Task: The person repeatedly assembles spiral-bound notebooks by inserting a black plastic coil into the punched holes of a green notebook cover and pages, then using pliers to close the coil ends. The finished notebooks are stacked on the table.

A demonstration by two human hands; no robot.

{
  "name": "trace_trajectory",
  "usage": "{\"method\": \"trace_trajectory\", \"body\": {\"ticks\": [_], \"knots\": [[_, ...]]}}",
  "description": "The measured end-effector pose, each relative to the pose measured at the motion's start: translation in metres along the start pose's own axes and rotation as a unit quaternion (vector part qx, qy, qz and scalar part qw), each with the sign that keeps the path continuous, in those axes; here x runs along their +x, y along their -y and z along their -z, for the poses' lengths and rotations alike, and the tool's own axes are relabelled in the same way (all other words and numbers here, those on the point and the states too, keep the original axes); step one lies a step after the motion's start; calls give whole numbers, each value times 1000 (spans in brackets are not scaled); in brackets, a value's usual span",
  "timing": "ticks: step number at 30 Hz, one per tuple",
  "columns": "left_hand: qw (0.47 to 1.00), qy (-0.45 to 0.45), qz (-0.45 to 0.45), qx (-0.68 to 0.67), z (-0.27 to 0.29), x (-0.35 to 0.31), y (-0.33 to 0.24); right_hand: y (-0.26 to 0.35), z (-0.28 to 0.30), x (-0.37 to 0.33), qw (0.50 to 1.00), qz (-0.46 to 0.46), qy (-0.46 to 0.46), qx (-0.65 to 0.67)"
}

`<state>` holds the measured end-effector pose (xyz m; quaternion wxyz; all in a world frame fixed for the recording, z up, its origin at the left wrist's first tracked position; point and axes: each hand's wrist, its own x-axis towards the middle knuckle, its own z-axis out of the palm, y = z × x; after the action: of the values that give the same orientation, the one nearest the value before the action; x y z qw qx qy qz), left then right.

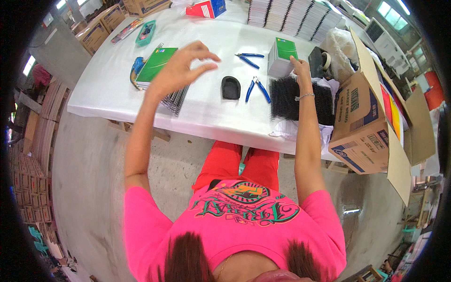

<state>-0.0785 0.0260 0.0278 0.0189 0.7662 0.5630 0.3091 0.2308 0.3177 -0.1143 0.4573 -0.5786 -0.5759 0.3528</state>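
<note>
My left hand (185, 68) hovers over the table, thumb and fingers spread with nothing between them; it is slightly blurred. Beneath and beside it is a green-covered notebook (159, 58), partly hidden by the hand, and dark spiral coils (174, 102) stick out below. On the right, a neat block of green-topped notepads (281, 63) stands on the table. The fingers of my right hand (300, 68) pinch its right corner at the top cover. Close below that hand lies a pile of black spiral coils (285, 99), partly covered by my forearm.
Two blue-handled nippers (250, 61) (258, 90) and a black cup-shaped piece (230, 88) lie mid-table. Spiral-bound books (291, 19) are stacked at the back. An open cardboard box (361, 117) stands at the right, a teal basket (145, 33) at back left.
</note>
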Motion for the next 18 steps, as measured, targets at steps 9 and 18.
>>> {"method": "trace_trajectory", "body": {"ticks": [9,18], "knots": [[979,-58,32,-192,-73,-18,-33,47,19,-54,964,235,-122,-35],[994,-49,-10,97,-82,-24,-71,97,29,-231,907,375,191,-15]]}}
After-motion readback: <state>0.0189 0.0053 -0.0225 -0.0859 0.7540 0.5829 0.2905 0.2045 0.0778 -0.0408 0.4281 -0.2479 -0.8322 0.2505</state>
